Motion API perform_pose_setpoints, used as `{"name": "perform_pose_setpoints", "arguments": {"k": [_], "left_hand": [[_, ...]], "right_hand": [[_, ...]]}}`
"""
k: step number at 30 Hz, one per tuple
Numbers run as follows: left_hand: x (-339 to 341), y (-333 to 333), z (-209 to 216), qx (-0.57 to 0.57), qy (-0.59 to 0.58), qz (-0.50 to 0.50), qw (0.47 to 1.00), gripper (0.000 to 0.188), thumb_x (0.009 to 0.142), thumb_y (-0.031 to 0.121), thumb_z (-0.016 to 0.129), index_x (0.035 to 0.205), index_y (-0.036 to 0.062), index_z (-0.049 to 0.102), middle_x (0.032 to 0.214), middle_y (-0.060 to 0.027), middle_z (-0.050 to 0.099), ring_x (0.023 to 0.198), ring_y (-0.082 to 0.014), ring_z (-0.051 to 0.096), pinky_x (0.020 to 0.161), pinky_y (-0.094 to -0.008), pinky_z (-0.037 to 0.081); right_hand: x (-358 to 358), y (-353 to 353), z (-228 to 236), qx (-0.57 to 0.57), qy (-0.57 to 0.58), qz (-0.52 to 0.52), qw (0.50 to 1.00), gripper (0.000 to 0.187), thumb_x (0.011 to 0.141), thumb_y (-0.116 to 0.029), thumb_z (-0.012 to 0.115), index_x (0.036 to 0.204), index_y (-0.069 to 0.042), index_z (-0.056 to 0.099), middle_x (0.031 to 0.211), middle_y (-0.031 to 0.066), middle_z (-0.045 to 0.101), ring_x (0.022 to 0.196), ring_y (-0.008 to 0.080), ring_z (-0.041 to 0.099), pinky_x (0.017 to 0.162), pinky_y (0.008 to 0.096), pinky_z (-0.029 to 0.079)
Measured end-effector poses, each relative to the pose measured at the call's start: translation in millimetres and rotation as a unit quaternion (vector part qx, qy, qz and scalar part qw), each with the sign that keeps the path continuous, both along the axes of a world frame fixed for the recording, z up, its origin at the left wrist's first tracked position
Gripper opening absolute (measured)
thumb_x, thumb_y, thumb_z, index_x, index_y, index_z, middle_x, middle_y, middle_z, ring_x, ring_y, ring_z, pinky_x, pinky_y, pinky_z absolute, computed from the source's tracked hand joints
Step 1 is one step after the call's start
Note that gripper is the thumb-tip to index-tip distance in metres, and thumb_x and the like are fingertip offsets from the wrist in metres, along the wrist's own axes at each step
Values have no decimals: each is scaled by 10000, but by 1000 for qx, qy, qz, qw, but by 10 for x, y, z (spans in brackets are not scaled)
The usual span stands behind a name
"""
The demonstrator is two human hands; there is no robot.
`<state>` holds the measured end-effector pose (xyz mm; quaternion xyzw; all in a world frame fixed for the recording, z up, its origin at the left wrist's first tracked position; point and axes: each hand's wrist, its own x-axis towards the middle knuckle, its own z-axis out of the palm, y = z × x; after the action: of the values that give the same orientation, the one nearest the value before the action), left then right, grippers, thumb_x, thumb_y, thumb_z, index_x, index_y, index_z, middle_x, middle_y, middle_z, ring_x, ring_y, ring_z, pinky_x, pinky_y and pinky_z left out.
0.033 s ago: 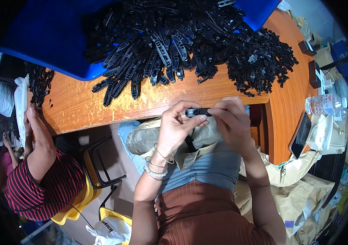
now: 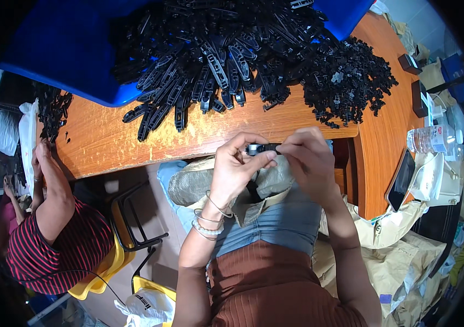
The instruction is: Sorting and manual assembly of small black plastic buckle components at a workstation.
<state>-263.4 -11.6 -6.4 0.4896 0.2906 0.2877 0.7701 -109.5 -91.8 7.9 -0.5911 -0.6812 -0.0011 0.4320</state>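
A small black plastic part (image 2: 255,149) is pinched between the thumb and forefinger of my left hand (image 2: 235,165), just off the table's near edge. At the part's right end, the fingertips of my right hand (image 2: 312,163) are pressed together on it. They partly cover that end, so whether they also hold a smaller piece is hidden. Beyond my hands lies a big heap of long black plastic parts (image 2: 216,71), spilling out of a blue bin (image 2: 79,82). Right of it is a pile of small black clips (image 2: 346,82).
The wooden table (image 2: 101,141) curves round to my right. A phone (image 2: 401,180) and a water bottle (image 2: 431,139) lie at its right side. Below are brown paper bags (image 2: 384,272). At left a person in a striped top (image 2: 63,245) sits on a yellow chair (image 2: 106,267) by more black parts (image 2: 52,114).
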Motion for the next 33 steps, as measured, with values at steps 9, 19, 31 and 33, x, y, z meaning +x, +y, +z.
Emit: {"name": "perform_pose_setpoints", "arguments": {"k": [9, 19, 31, 33], "left_hand": [[-43, 11, 48, 149, 43, -7, 988, 164, 744, -33, 689, 895, -9, 629, 822, -43, 605, 699, -47, 592, 562, -185, 482], [158, 475, 3, 529, 228, 168, 800, 73, 809, 68, 616, 862, 19, 628, 765, -109, 585, 660, -288, 601, 570, -364, 483], [693, 974, 8, 515, 342, 246, 746, 372, 770, 155, 660, 1081, -12, 542, 969, -232, 586, 806, -380, 615, 662, -442, 491], [650, 981, -24, 512, 270, 287, 763, 332, 765, 117, 636, 1057, -18, 555, 944, -230, 592, 760, -386, 605, 681, -447, 487]], "right_hand": [[86, -142, -227, -210, 389, 33, 896, 291, 759, -38, 703, 1046, -14, 659, 829, 24, 607, 709, 64, 478, 632, 227, 398], [199, 28, -312, -178, 282, 103, 937, 129, 824, -17, 597, 935, 16, 652, 823, 107, 630, 680, 154, 604, 621, 255, 460], [139, 516, -457, 48, -20, -83, 995, 164, 734, 51, 631, 886, 9, 589, 905, 125, 545, 796, 288, 529, 666, 352, 437], [141, 478, -499, 45, 15, -85, 995, 152, 745, 60, 616, 885, 15, 578, 915, 126, 556, 780, 269, 538, 660, 338, 439]]}}
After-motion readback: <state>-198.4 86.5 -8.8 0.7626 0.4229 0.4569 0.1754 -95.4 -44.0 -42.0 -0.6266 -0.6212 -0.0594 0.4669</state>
